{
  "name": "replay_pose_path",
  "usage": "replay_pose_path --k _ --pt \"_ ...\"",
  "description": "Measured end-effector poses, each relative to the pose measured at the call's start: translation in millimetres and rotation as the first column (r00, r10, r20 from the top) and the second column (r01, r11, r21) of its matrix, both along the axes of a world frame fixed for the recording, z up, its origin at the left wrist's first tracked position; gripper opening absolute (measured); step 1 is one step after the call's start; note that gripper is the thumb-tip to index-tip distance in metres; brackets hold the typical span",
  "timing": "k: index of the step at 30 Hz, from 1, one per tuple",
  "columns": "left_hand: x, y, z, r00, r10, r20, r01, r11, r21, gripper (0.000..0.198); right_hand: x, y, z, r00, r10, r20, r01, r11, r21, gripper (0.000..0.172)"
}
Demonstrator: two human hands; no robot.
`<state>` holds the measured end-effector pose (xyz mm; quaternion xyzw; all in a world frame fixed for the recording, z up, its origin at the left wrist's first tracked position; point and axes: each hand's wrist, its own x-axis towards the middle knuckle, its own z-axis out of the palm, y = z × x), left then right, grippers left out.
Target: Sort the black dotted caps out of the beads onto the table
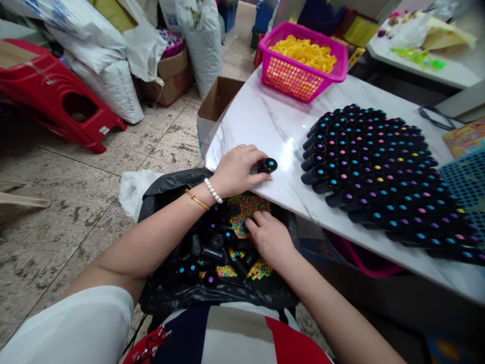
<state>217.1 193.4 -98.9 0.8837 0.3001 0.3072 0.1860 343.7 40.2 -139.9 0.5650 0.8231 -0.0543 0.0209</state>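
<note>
My left hand (237,169) rests on the near corner of the marble table (273,121), fingers closed round a short black tube with a blue tip (268,165) lying on its side. My right hand (267,235) is down in a black plastic bag (178,288) on my lap, fingers curled into a heap of small coloured beads (248,206) and loose black tubes (214,250); what they pinch is hidden. A big stack of filled black tubes (382,167) with coloured tips lies on the table to the right.
A pink basket (299,76) of yellow pieces stands at the table's far end. An open cardboard box (217,98) sits on the floor beside the table. White sacks (102,55) and a red plastic chair (56,96) lie at the left. A blue basket (464,182) is at right.
</note>
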Motion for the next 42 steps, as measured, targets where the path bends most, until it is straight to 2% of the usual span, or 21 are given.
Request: replay_pose_path --k 2,5,6,8,10,11,17,19,21,24,27,29,31,33,35,36,39,41,42 --pt "0 0 0.7 1.0 0.0 -0.006 0.0 1.0 0.001 0.031 -4 1 -0.8 0.998 0.065 0.025 -0.064 0.997 -0.034 0.015" --pt "0 0 0.9 1.0 0.0 -0.006 0.0 1.0 0.006 0.031 0 -2 1.4 0.973 0.027 -0.227 -0.047 0.995 -0.083 0.02" --pt "0 0 0.8 1.0 0.001 -0.005 0.0 1.0 0.007 0.031 3 -5 2.8 0.935 -0.029 -0.353 -0.008 0.995 -0.103 0.024" --pt "0 0 0.8 1.0 -0.001 0.0 0.001 1.0 0.01 0.031 10 -11 6.3 0.802 -0.15 -0.578 0.086 0.987 -0.138 0.029" --pt "0 0 0.8 1.0 -0.003 0.006 0.003 1.0 0.007 0.031 16 -17 10.8 0.682 -0.207 -0.702 0.165 0.978 -0.128 0.029" --pt "0 0 0.7 1.0 -0.004 0.011 0.004 1.0 0.003 0.031 17 -19 13.6 0.652 -0.205 -0.73 0.191 0.976 -0.103 0.028" --pt "-1 1 1.8 0.999 -0.03 0.032 0.031 0.999 -0.01 0.029 17 -21 41.5 0.653 -0.115 -0.749 0.293 0.95 0.109 0.029" --pt "-2 0 3.2 0.999 -0.032 0.035 0.033 0.999 -0.019 0.029 17 -15 49.7 0.633 -0.153 -0.759 0.378 0.917 0.13 0.029" --pt "-2 -1 4.8 0.999 -0.03 0.037 0.031 0.999 -0.029 0.029 18 -5 53.8 0.576 -0.221 -0.787 0.48 0.871 0.107 0.027" --pt "-2 -2 6.3 0.999 -0.021 0.036 0.023 0.999 -0.039 0.027 20 18 54.0 0.502 -0.33 -0.8 0.627 0.775 0.074 0.021" --pt "-3 -1 6.5 0.999 -0.023 0.039 0.024 0.999 -0.042 0.029 21 38 52.3 0.496 -0.394 -0.774 0.709 0.698 0.099 0.026" --pt "-4 -1 6.5 0.998 -0.036 0.045 0.038 0.998 -0.051 0.038 21 42 50.4 0.472 -0.394 -0.788 0.72 0.688 0.087 0.04" --pt "-5 0 6.1 0.997 -0.053 0.064 0.058 0.996 -0.074 0.049 21 32 46.5 0.414 -0.369 -0.832 0.714 0.699 0.045 0.051" --pt "-5 1 5.2 0.993 -0.067 0.097 0.077 0.992 -0.103 0.055 19 11 40.7 0.378 -0.344 -0.859 0.72 0.693 0.039 0.045" --pt "-6 2 4.1 0.99 -0.072 0.123 0.088 0.988 -0.127 0.055 15 -16 34.1 0.438 -0.369 -0.82 0.71 0.702 0.064 0.024" --pt "-6 3 3.6 0.989 -0.071 0.128 0.087 0.988 -0.131 0.054 12 -30 30.8 0.505 -0.407 -0.761 0.674 0.737 0.054 0.017" --pt "-6 4 3.4 0.992 -0.06 0.112 0.073 0.991 -0.114 0.053 -1 -58 22.3 0.771 -0.475 -0.425 0.463 0.875 -0.138 0.026" --pt "-6 3 4.0 0.994 -0.056 0.097 0.066 0.993 -0.101 0.053 -7 -63 19.3 0.89 -0.401 -0.219 0.343 0.903 -0.26 0.03" --pt "-5 3 4.3 0.994 -0.056 0.093 0.065 0.993 -0.098 0.052 -9 -61 19.0 0.92 -0.359 -0.155 0.31 0.912 -0.27 0.024"
